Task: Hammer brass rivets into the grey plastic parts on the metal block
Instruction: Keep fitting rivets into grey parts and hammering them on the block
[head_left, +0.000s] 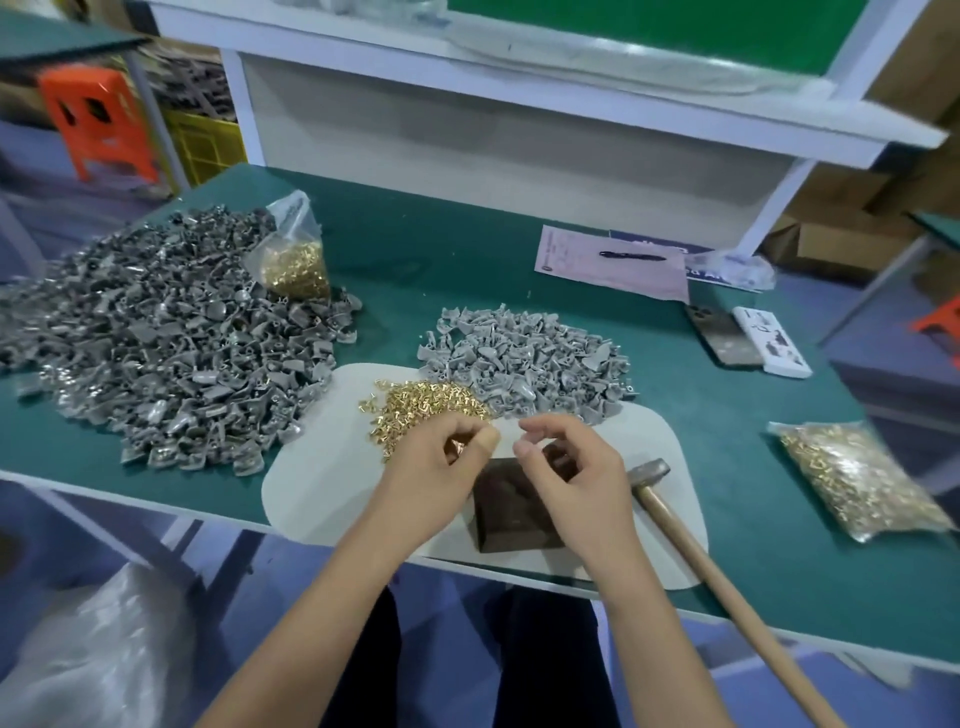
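I am curling my left hand (441, 457) around loose brass rivets (415, 402); my right hand (566, 457) is pinching emptily beside it, above the metal block (514, 514); I am advising one upright rivet before taking the hammer (649, 475); grey plastic parts (524, 353) are lying behind.

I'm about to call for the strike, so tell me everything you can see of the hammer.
The hammer lies flat on the green table, right of the dark metal block, with neither hand on it. Its dull grey metal head rests at the edge of the white mat. Its long, pale wooden handle runs toward the person, past the table's near edge and out of frame.
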